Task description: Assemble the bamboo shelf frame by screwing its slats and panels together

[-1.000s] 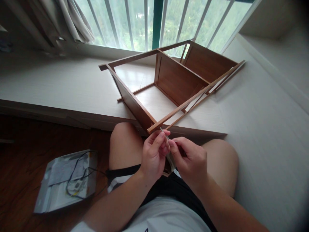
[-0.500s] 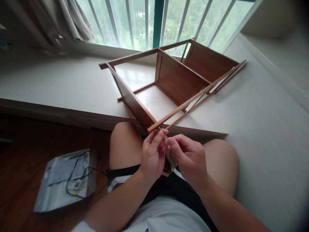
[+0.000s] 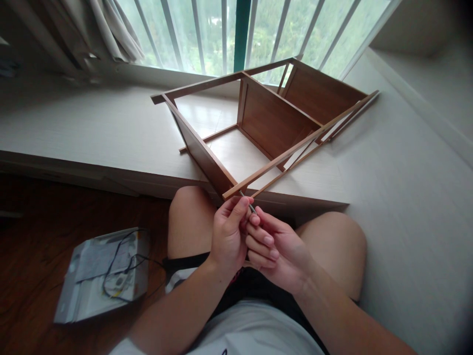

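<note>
My left hand (image 3: 229,231) is closed in a pinch around a thin metal tool (image 3: 250,206), whose tip pokes up between the fingers. My right hand (image 3: 276,249) is curled, its fingertips pressed to the same tool beside my left thumb. Both hands hover above my lap, just below the near corner of a brown wooden shelf frame (image 3: 201,153). That frame lies on its side on a pale raised platform (image 3: 96,133), with thin slats (image 3: 295,148) running along its near edge.
A window with white bars (image 3: 221,29) and a bunched curtain (image 3: 111,29) runs along the back. On the dark wood floor (image 3: 33,236) at the left lies a flat packet with papers and a black cable (image 3: 103,271). My bare knees frame the hands.
My right hand has turned palm-up and dropped the small pale packet out of sight; its fingers now show curled under the tool. Both hands rose slightly toward the frame's corner.
</note>
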### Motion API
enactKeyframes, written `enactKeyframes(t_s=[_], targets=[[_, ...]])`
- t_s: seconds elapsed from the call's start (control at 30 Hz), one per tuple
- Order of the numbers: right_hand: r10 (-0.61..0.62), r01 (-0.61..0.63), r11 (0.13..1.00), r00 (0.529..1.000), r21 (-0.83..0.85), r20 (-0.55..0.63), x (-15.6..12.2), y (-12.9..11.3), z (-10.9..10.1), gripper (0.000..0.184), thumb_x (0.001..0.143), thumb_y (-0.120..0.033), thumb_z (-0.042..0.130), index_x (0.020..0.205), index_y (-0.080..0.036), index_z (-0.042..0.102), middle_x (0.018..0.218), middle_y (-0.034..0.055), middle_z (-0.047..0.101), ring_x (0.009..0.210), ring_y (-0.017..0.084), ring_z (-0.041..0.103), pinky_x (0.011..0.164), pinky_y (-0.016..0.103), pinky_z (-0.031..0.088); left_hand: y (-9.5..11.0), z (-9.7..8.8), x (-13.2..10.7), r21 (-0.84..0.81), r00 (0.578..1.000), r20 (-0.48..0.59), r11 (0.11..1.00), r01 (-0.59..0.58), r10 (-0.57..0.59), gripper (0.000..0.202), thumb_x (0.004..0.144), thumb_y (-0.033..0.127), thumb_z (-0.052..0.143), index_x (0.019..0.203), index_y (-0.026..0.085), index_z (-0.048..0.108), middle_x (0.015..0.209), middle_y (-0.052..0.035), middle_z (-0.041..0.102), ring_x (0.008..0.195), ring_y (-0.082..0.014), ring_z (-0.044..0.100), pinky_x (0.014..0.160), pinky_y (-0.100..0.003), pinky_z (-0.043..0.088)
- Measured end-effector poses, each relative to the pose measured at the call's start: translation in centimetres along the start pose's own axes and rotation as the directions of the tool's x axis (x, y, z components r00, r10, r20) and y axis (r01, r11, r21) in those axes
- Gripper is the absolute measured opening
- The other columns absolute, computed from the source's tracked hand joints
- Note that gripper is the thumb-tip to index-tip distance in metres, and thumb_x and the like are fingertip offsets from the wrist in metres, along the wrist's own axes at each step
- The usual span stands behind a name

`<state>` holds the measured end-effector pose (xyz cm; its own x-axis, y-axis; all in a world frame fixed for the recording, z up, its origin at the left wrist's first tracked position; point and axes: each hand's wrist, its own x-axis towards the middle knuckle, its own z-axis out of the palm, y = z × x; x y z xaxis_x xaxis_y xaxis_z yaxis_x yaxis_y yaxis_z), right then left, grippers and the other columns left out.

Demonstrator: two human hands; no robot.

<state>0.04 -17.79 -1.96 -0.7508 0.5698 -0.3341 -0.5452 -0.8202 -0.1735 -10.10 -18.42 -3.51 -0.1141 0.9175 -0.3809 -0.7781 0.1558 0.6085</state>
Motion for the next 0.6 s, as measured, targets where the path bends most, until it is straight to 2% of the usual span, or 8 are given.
enactKeyframes(t_s=[0.13,0.2,0.27,0.33,0.37,0.43,0.5,0.6], targets=[[-0.163,0.127,0.957,0.979,-0.262,-0.121,-0.2,0.4,0.1,0.03,0.097,-0.037,0.045,0.079,-0.016,0.057,0.048,-0.0077,0.043,0.034,0.004,0.026,0.033,0.016,0.022,-0.3,-0.2,0.0,-0.016,1.0,0.02,1.0,0.004,-0.003,0.019,0.081,0.034,0.069,0.088,0.016,0.066,0.055,0.0039,0.056,0.041,-0.0051,0.051,0.043,-0.015,0.04],[-0.325,0.202,0.84,0.93,-0.504,-0.169,-0.4,0.5,0.1,0.029,0.094,-0.039,0.051,0.077,-0.017,0.058,0.048,-0.0066,0.046,0.035,0.005,0.031,0.035,0.017,0.024,-0.5,-0.3,0.0,-0.023,1.0,0.03,1.0,-0.009,0.01,0.017,0.083,0.032,0.067,0.089,0.016,0.068,0.053,0.0052,0.05,0.043,-0.004,0.047,0.044,-0.014,0.039],[-0.523,0.252,0.603,0.841,-0.757,-0.136,-0.7,0.4,0.2,0.029,0.092,-0.039,0.056,0.075,-0.017,0.06,0.049,-0.0053,0.049,0.039,0.006,0.038,0.039,0.018,0.028,-0.7,-0.3,0.0,-0.037,0.998,0.039,0.999,-0.038,0.039,0.016,0.083,0.029,0.068,0.089,0.014,0.07,0.052,0.0059,0.045,0.045,-0.003,0.044,0.046,-0.013,0.038],[-0.687,0.257,0.258,0.727,-0.931,0.01,-1.0,0.1,0.4,0.026,0.091,-0.035,0.06,0.072,-0.017,0.063,0.054,-0.0035,0.054,0.046,0.007,0.045,0.045,0.019,0.034,-0.8,-0.2,0.0,-0.064,0.997,0.056,0.996,-0.054,0.057,0.015,0.083,0.027,0.068,0.087,0.013,0.071,0.053,0.0059,0.042,0.047,-0.0022,0.04,0.047,-0.012,0.038],[-0.725,0.241,0.081,0.68,-0.967,0.108,-1.1,0.0,0.4,0.024,0.09,-0.032,0.06,0.072,-0.017,0.064,0.058,-0.0026,0.057,0.05,0.007,0.049,0.049,0.02,0.037,-0.8,-0.2,0.1,-0.079,0.996,0.064,0.995,-0.054,0.059,0.015,0.083,0.026,0.068,0.086,0.013,0.072,0.053,0.0058,0.042,0.048,-0.0018,0.039,0.048,-0.012,0.037],[-0.724,0.192,-0.203,0.631,-0.96,0.279,-1.2,-0.3,0.5,0.019,0.09,-0.026,0.06,0.075,-0.018,0.066,0.065,-0.0011,0.063,0.057,0.009,0.054,0.056,0.021,0.041,-0.7,-0.1,0.1,-0.097,0.996,0.068,0.994,-0.052,0.058,0.014,0.083,0.026,0.068,0.085,0.012,0.072,0.054,0.0057,0.041,0.048,-0.0015,0.037,0.048,-0.011,0.036],[-0.681,0.155,-0.372,0.624,-0.915,0.383,-1.2,-0.5,0.5,0.015,0.09,-0.022,0.059,0.079,-0.018,0.067,0.071,0.0002,0.066,0.061,0.01,0.057,0.061,0.023,0.043,-0.6,-0.1,0.1,-0.1,0.997,0.059,0.994,-0.053,0.059,0.014,0.084,0.026,0.067,0.086,0.013,0.073,0.054,0.0057,0.04,0.049,-0.0016,0.036,0.047,-0.011,0.035],[-0.632,0.14,-0.502,0.614,-0.854,0.472,-1.0,-0.6,0.3,0.013,0.091,-0.02,0.057,0.082,-0.018,0.067,0.073,0.0017,0.067,0.066,0.012,0.059,0.065,0.025,0.043,-0.4,-0.1,0.1,-0.094,0.997,0.045,0.994,-0.055,0.059,0.015,0.084,0.026,0.067,0.086,0.012,0.072,0.054,0.0059,0.038,0.049,-0.0016,0.037,0.048,-0.011,0.035]])
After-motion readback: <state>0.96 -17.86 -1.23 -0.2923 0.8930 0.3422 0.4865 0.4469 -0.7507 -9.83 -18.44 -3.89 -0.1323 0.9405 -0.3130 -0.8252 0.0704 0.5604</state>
